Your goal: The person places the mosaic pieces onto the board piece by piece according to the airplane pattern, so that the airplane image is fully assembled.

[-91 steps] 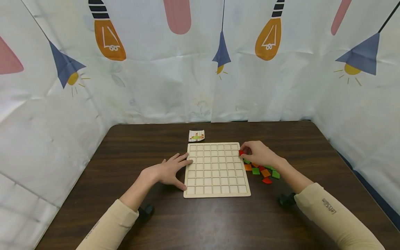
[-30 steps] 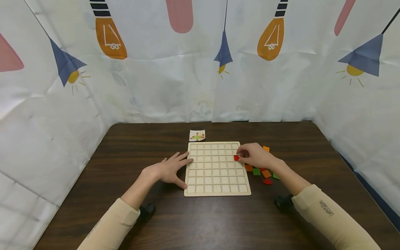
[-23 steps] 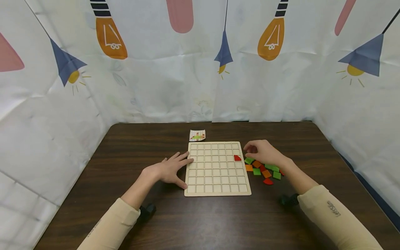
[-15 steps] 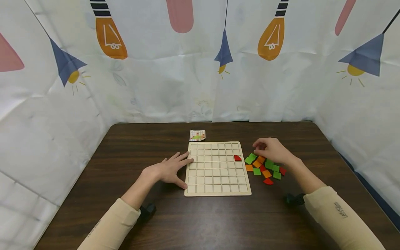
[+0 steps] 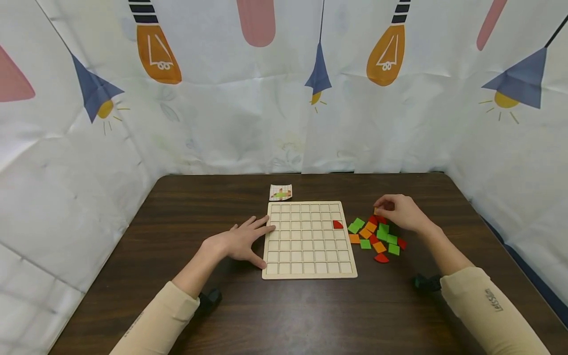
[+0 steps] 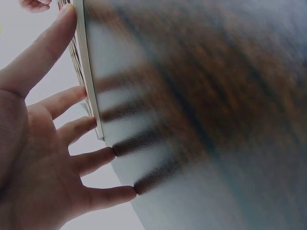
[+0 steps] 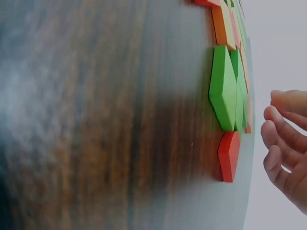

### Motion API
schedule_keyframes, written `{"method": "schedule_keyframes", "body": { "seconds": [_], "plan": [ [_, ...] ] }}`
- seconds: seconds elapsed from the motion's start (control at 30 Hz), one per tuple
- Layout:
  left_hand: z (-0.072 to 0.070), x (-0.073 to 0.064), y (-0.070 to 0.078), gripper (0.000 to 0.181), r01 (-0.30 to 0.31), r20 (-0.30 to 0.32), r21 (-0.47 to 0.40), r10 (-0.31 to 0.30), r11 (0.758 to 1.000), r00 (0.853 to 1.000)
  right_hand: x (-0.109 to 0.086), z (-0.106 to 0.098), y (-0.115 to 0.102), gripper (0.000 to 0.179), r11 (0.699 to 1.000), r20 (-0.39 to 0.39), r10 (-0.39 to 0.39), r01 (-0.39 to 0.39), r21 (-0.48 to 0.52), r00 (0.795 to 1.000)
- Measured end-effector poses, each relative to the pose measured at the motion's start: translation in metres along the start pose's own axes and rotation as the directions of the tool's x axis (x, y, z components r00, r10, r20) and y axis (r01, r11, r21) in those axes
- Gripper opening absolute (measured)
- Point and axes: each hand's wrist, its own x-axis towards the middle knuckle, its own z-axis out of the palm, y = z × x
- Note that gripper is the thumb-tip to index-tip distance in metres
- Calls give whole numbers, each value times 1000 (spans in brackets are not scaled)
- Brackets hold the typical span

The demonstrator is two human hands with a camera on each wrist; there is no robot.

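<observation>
A pale wooden board with a square grid (image 5: 301,246) lies on the dark table, and one red quarter-round tile (image 5: 337,225) sits in a cell near its right side. My left hand (image 5: 237,241) is spread along the board's left edge, its thumb (image 6: 57,28) and fingertips at the rim. To the right of the board, my right hand (image 5: 401,212) hovers with bent fingers over the far end of a loose group of tiles. An orange tile (image 5: 375,211) shows by its fingertips. In the right wrist view the fingers (image 7: 280,160) curl loosely beside the tiles.
Several green tiles (image 5: 383,231), orange tiles (image 5: 379,247) and red tiles (image 5: 381,258) lie in a loose cluster right of the board. A small picture card (image 5: 280,193) lies behind the board. A white printed cloth (image 5: 248,133) hangs around the table.
My right hand set the red tile down on the board, let go, and moved right across the cluster to its far side, uncovering more tiles. The left hand stays in place.
</observation>
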Motion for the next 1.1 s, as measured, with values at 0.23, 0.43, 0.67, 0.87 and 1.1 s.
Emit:
{"method": "schedule_keyframes", "body": {
  "seconds": [0.23,0.43,0.67,0.87,1.1],
  "plan": [
    [0,-1,1,102,0,0,-5,0,1000,1000,-1,-2,9,17,999,-26,38,-38,-10,999],
    [-1,-2,2,102,0,-1,-1,0,1000,1000,0,-3,16,16,998,-39,62,-62,-14,997],
    [-1,-3,3,102,-6,-10,7,6,1000,1000,1,-2,18,18,996,2,93,-93,-6,996],
    [0,-3,3,101,-4,-14,3,4,1000,1000,2,-3,14,18,996,23,93,-93,-4,995],
    [-1,-2,2,101,-13,-18,1,13,1000,1000,4,-5,13,21,996,23,89,-89,-23,996]
  ]
}}
